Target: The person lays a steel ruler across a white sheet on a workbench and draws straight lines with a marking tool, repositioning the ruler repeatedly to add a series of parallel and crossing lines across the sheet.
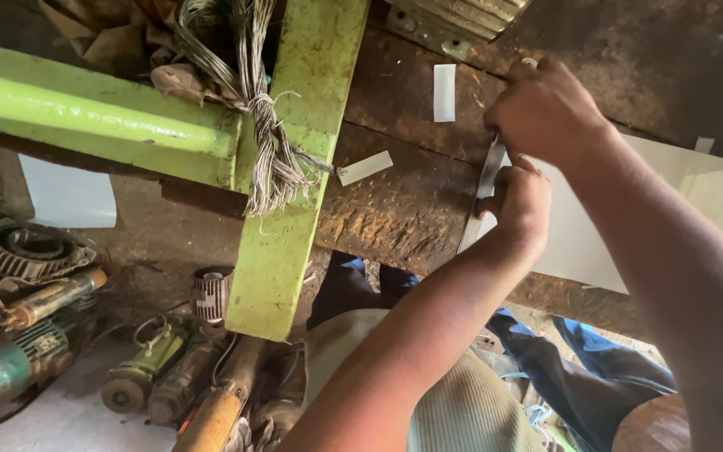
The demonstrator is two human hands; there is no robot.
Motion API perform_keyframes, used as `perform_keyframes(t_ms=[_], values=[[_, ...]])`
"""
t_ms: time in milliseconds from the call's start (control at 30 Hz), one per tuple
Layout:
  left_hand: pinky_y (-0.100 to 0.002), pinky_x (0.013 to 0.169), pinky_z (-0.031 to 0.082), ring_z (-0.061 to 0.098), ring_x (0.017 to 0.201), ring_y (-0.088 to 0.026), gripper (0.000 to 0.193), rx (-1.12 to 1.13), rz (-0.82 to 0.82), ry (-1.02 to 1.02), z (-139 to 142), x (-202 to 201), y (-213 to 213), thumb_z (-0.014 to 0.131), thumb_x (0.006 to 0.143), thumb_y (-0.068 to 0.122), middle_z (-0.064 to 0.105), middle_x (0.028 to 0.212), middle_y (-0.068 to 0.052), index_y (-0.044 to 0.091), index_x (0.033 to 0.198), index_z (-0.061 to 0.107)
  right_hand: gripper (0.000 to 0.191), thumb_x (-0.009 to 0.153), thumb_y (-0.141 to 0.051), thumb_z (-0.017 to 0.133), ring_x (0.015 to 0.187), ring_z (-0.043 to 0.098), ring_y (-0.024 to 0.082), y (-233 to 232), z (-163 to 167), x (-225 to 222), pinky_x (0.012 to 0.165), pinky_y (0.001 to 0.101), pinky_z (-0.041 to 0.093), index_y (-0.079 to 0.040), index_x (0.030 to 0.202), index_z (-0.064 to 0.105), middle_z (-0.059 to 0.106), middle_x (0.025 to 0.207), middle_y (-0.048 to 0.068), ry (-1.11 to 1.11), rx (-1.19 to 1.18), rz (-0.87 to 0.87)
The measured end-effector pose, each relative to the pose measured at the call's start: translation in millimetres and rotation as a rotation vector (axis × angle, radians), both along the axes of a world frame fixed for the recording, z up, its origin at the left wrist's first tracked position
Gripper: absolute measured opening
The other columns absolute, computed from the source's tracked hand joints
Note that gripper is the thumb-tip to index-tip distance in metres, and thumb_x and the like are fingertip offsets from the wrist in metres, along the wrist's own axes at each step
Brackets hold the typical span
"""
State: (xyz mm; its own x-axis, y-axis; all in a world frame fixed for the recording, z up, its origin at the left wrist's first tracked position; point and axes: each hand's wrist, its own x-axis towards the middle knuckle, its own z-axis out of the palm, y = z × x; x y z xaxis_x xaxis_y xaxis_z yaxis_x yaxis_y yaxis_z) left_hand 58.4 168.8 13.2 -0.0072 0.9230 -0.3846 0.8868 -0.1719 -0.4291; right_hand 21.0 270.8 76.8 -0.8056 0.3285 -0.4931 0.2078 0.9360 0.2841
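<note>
Your left hand (519, 201) pinches the near end of a thin metal strip (480, 194) lying on the white sheet (596, 243) on the rusty bench (395, 209). Further, your right hand (546, 109) presses closed fingers on the strip's far end.

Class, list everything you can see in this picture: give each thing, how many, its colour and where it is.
Workbench: one, dark rusty brown, across the middle.
Green frame: one, lime green, left and centre.
Wire bundle: one, grey, hanging over the frame.
White sheet: one, right, on the bench.
Metal straightedge: one, grey, along the sheet's left edge.
White strips: two, on the bench.
Motor parts: several, on the floor, lower left.
Left hand: on the straightedge.
Right hand: at its top end.
</note>
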Motion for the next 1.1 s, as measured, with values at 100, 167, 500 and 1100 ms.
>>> perform_keyframes(t_ms=[100,167,500,1100], values=[[-0.025,0.046,0.038,0.054,0.061,-0.007,0.055,0.059,0.05,0.098,2,0,0,0.086,0.044,-0.01,0.056,0.144,-0.028,0.004,0.096,0.074,0.013,0.088,-0.028,0.072,0.113,0.064,0.015,19,-5,1,0.099,0.0398,0.05,-0.037,0.093,0.08,0.076,0.094,-0.011,0.035,0.086,0.02],[-0.025,0.046,0.038,0.056,0.063,-0.01,0.054,0.026,0.045,0.086,2,-1,0,0.083,0.045,-0.013,0.052,0.149,-0.031,0.003,0.096,0.074,0.012,0.088,-0.027,0.072,0.11,0.066,0.017,30,-8,3,0.101,0.0417,0.051,-0.035,0.09,0.08,0.076,0.09,-0.01,0.119,0.122,0.047],[-0.024,0.044,0.035,0.053,0.055,-0.008,0.04,-0.005,0.035,0.052,-1,-4,2,0.077,0.043,-0.017,0.052,0.148,-0.033,0.006,0.077,0.074,0.01,0.087,-0.024,0.071,0.113,0.066,0.016,23,-11,7,0.095,0.0377,0.052,-0.029,0.084,0.079,0.075,0.092,-0.01,0.175,0.228,0.089],[-0.03,0.044,0.051,0.07,0.072,-0.02,0.069,0.22,0.051,-0.198,-10,-64,-28,0.06,0.079,0.015,0.057,0.146,-0.019,0.019,0.148,0.05,0.011,0.099,-0.017,0.074,0.072,0.07,0.018,-81,-5,165,0.065,0.0347,0.056,-0.012,0.108,0.074,0.073,0.09,0.005,1.076,-0.29,-0.909]])
